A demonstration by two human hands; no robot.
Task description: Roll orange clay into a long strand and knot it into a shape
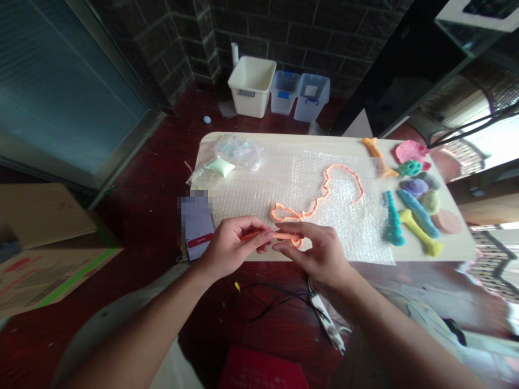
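Observation:
Between my hands is an orange clay strand point(325, 186), thin and twisted like a rope. My left hand point(237, 243) pinches a smooth, thicker stretch of it between thumb and fingertips. My right hand point(318, 248) closes its thumb and fingers round the strand a little to the right, where a small loop hangs below the fingers. Beyond the hands, the strand makes another loop and then curves away over a sheet of bubble wrap point(259, 197), ending in a hook shape. The fingertips partly hide the held part.
Several coloured clay shapes, among them a yellow one point(421, 232) and a teal one point(392, 221), lie at the table's right. A pale green packet point(221, 166) and a phone point(197, 227) are at the left. Bins point(251, 89) stand behind; a power strip point(326, 321) lies below.

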